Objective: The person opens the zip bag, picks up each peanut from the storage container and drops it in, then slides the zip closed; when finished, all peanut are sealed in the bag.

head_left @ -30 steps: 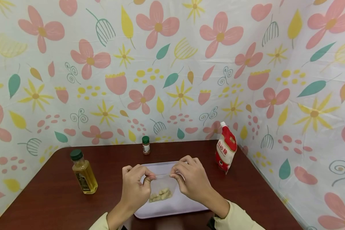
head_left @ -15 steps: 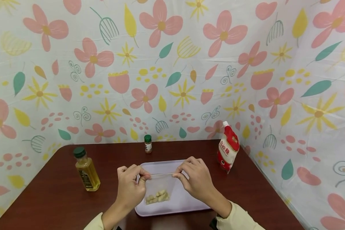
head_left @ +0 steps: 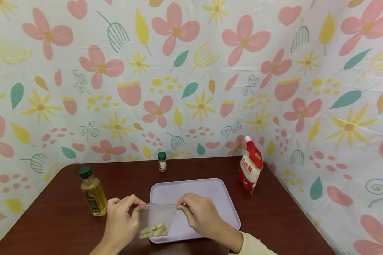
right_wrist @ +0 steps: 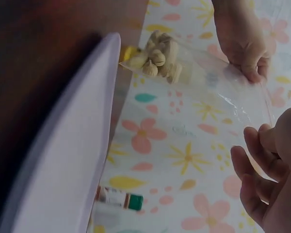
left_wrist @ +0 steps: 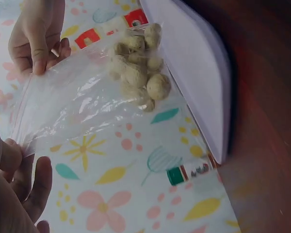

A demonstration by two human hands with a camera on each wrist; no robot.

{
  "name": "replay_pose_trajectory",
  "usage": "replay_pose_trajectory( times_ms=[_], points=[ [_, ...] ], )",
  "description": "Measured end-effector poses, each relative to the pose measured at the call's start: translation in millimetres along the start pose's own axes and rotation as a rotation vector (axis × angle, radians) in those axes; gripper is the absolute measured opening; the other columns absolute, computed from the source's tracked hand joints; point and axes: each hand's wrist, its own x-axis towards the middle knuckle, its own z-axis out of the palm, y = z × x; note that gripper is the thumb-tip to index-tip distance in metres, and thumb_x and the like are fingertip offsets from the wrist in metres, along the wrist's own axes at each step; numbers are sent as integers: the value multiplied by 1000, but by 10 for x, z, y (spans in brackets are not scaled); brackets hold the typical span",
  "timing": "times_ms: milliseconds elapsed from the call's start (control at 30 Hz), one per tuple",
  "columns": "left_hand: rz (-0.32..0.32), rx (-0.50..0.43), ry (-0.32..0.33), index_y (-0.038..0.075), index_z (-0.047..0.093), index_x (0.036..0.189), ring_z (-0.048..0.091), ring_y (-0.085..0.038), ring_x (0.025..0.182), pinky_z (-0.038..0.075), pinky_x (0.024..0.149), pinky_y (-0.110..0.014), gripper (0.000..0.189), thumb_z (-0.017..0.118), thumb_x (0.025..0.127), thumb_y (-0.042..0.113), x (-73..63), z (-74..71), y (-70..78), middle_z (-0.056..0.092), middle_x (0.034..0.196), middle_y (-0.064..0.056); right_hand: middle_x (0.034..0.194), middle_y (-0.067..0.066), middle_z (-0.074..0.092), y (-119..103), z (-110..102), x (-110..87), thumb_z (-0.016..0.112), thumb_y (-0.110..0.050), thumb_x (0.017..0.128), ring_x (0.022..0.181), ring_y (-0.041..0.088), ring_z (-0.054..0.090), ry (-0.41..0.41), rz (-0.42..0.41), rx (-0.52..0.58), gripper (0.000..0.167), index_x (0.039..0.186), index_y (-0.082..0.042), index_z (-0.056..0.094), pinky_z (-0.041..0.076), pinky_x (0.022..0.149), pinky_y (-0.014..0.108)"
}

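Note:
A clear zip bag (head_left: 162,213) hangs between my two hands, over the left part of the lilac tray (head_left: 207,198) and past its left edge. My left hand (head_left: 122,220) pinches one top corner between thumb and fingers, and my right hand (head_left: 201,216) pinches the other. The bag's top edge is stretched almost level between them. Several unshelled peanuts (left_wrist: 136,73) lie bunched at the bottom of the bag. In the right wrist view the same peanuts (right_wrist: 157,59) show through the plastic, beyond the tray's rim.
A bottle of yellow oil (head_left: 94,194) with a green cap stands at left on the dark table (head_left: 51,219). Behind the tray is a small green-capped seasoning jar (head_left: 162,163). At the back right stands a red and white spouted pouch (head_left: 251,164). Flower-printed cloth encloses the table.
Both hands have carried the bag left and nearer to me, from over the tray to its left edge. More of the tray shows. Both grips on the bag stay.

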Motion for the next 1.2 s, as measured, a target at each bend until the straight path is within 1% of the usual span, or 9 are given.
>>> replay_pose_trajectory(
  times_ms=[233,400,533,633,733,800,933,1033,1200],
  points=[
    [-95,125,-87,30,61,73,36,8,55,21,76,-35,37,83,67,1,-134,-260,-86,56,68,24,80,-11,61,-159,202,59,67,-14,94,66,-6,50,-133,66,22,6,91,-17,63,38,60,6],
    [-135,183,-100,30,62,72,32,7,51,25,77,-32,33,84,69,5,-170,-371,-195,56,65,25,81,-12,62,-188,344,154,61,-21,99,65,-10,48,-314,252,129,6,93,-18,61,35,57,8],
    [-165,193,-100,28,64,73,29,5,49,29,77,-26,30,83,71,5,-176,-458,-236,59,65,25,84,-12,65,-189,405,265,56,-22,102,65,-8,51,-394,380,260,10,95,-17,63,38,56,11],
    [-165,198,-87,26,66,75,31,6,48,30,78,-25,30,83,70,1,-177,-546,-239,61,65,24,85,-12,66,-228,412,330,56,-20,102,68,-7,55,-419,390,324,11,96,-16,64,40,57,11],
    [-145,196,-91,24,66,75,30,7,46,35,69,-24,30,83,71,-1,-159,-609,-270,61,65,23,84,-12,66,-276,416,375,58,-20,101,70,-9,55,-440,374,328,10,95,-16,64,41,59,11],
    [-173,186,-126,24,66,75,24,6,42,35,54,-22,27,82,75,2,-144,-621,-306,61,65,24,83,-13,66,-280,438,399,57,-21,101,66,-10,52,-456,384,312,11,94,-18,64,40,58,11],
    [-316,197,-249,25,68,78,19,2,36,24,36,-22,18,77,85,11,-108,-603,-400,60,64,21,81,-13,66,-193,553,460,57,-22,101,56,-10,48,-480,458,300,13,93,-18,66,39,51,14],
    [-365,243,-323,23,69,81,29,-1,38,28,39,-24,12,74,88,15,-53,-555,-476,61,67,15,80,-15,65,-97,649,498,58,-21,101,53,-7,49,-485,522,312,12,93,-18,66,40,49,17],
    [-334,326,-357,22,70,84,38,-7,45,33,46,-29,6,71,89,18,48,-431,-582,58,66,9,79,-13,64,46,783,515,58,-18,100,54,-4,51,-471,594,324,9,95,-16,65,41,48,19]
  ],
)
